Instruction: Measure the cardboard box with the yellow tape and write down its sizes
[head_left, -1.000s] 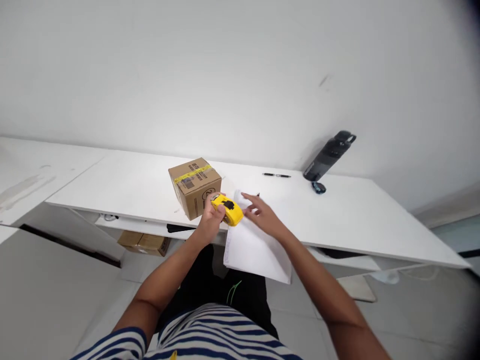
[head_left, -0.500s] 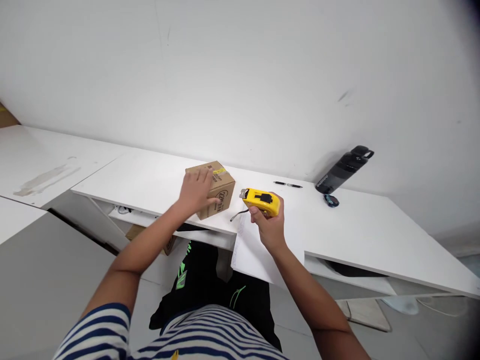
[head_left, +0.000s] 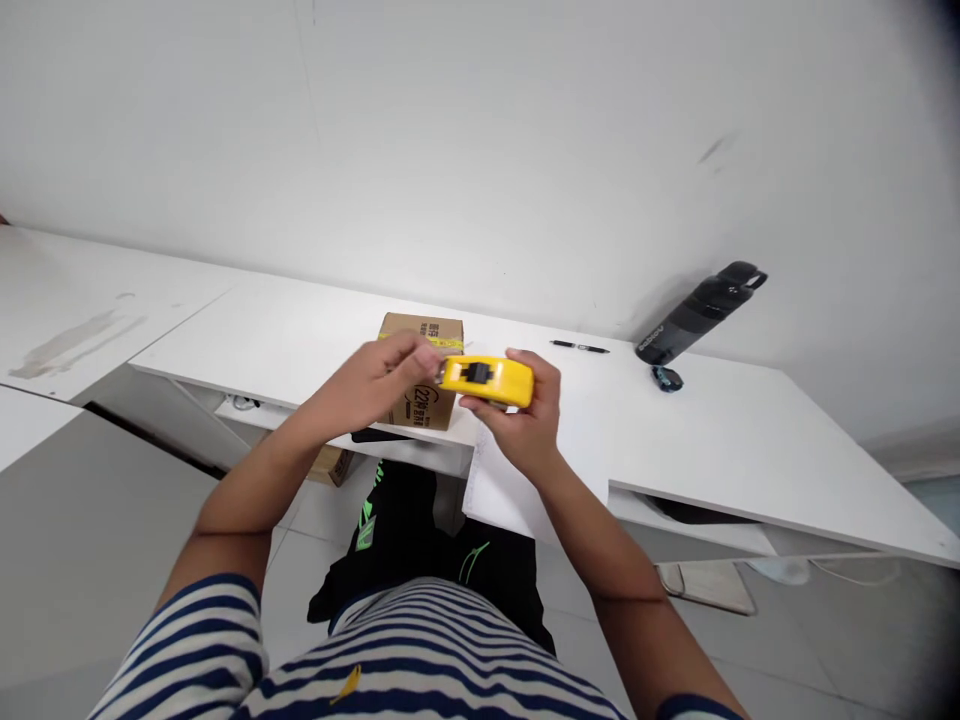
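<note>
My right hand (head_left: pixel 521 420) is closed around a yellow tape measure (head_left: pixel 487 379), held level above the near edge of the white desk (head_left: pixel 712 430). My left hand (head_left: pixel 379 375) pinches at the left end of the tape measure, at its metal tip. Just behind both hands sits a small cardboard box (head_left: pixel 421 372) with yellow tape on top, near the desk's front edge. A white sheet of paper (head_left: pixel 517 480) lies under my right hand and hangs over the desk edge.
A black pen (head_left: pixel 577 347) lies further back on the desk. A dark water bottle (head_left: pixel 701 312) leans against the wall at the right, a small dark object (head_left: pixel 666 378) beside it. Another cardboard box (head_left: pixel 330 465) sits under the desk. A second white tabletop (head_left: pixel 75 320) adjoins at the left.
My left hand left the top of the box and came to the tape measure's left end. My right hand brought the tape measure left, in front of the box, and turned it level.
</note>
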